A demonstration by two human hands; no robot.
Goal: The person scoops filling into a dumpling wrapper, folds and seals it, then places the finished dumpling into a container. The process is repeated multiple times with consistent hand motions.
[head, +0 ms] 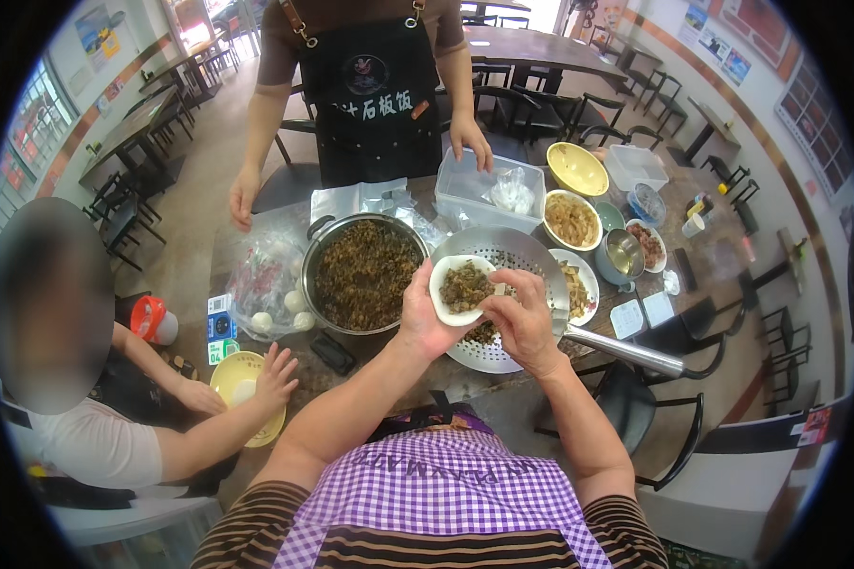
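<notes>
On the palm of my left hand (427, 320) lies a round white dough wrapper (443, 306) bearing a mound of dark chopped filling (465, 286). The fingers of my right hand (523, 313) are pinched at the wrapper's right edge, around a small pale piece (499, 289). Both hands are above a perforated metal strainer (484, 361) with a long handle, which holds some of the same filling. Left of my hands stands a steel pot (365, 274) full of dark chopped filling. White dough balls (295, 301) lie in and around a clear plastic bag (256, 267) beyond the pot's left side.
A person in a black apron (370, 99) stands across the table. At left, another person's hands are at a yellow bowl (220, 377). A clear plastic box (459, 188), a bowl of shredded food (571, 219), a plate (592, 284) and a black object (333, 352) surround the work spot.
</notes>
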